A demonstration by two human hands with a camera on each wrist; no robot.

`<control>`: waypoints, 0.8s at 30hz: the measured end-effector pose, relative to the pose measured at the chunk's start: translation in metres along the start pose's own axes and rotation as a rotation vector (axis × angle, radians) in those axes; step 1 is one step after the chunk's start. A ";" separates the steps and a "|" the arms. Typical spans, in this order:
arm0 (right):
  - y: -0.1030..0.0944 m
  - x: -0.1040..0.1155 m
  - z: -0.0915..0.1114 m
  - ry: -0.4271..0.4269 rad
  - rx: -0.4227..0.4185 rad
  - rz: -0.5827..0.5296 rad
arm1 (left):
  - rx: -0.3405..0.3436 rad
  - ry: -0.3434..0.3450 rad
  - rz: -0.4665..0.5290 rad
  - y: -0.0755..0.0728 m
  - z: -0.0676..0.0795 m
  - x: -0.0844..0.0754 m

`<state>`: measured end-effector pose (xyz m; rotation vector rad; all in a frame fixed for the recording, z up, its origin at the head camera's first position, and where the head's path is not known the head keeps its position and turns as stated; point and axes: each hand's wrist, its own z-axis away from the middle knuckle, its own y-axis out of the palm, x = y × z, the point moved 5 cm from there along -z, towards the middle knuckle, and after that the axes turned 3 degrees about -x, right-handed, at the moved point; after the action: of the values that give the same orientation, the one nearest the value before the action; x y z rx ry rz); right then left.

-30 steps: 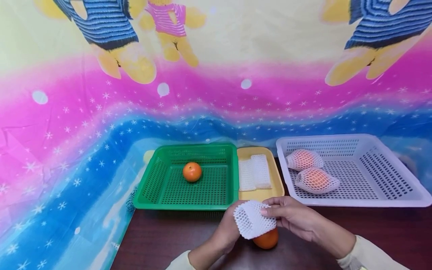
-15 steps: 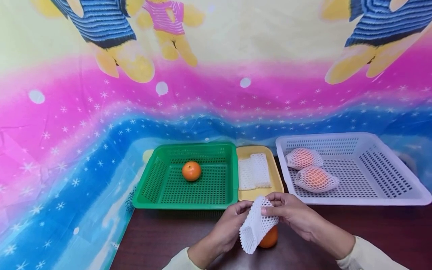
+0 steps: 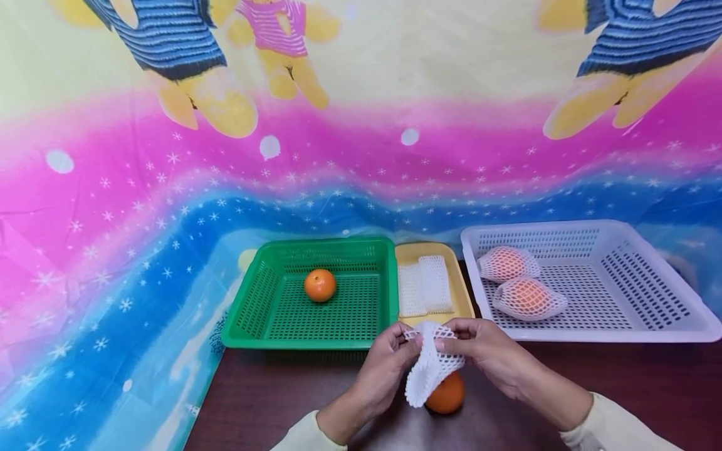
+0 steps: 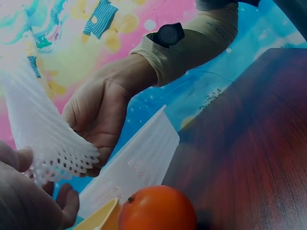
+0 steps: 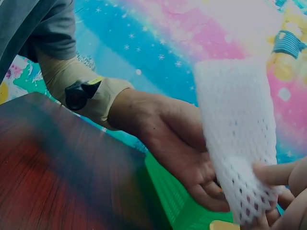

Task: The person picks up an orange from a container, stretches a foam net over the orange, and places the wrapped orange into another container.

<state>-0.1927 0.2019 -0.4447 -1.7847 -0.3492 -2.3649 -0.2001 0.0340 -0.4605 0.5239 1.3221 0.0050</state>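
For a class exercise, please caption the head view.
Left fingers and right fingers hold a white foam net, partly hiding an orange fruit; two netted fruits lie nearby.

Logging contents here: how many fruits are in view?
4: one bare fruit in the green basket, a second bare fruit on the table, two netted fruits in the white basket.

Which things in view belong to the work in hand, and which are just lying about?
Likely part of the work:
Foam net, held by the left hand and right hand
Bare fruit close to the hands
Green basket holding another fruit
Yellow tray with flat nets
White basket with netted fruits

Likely incidental:
Patterned backdrop
Table, merely a work surface
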 end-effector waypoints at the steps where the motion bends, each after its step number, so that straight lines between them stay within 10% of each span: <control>1: 0.000 0.000 0.001 0.000 0.029 -0.020 | -0.010 0.013 0.008 -0.001 -0.001 -0.001; 6: 0.001 0.004 0.003 -0.012 0.236 -0.264 | 0.012 0.032 0.147 -0.003 -0.003 -0.004; 14: 0.004 0.021 0.007 -0.120 0.674 -0.976 | 0.227 0.020 0.585 0.003 -0.004 -0.017; 24: 0.016 0.032 0.016 -0.209 0.826 -1.277 | 0.247 -0.142 0.836 0.023 0.008 -0.032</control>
<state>-0.1823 0.1918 -0.4083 -1.4573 -2.6199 -1.8432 -0.1945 0.0422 -0.4209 1.2339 0.8911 0.4895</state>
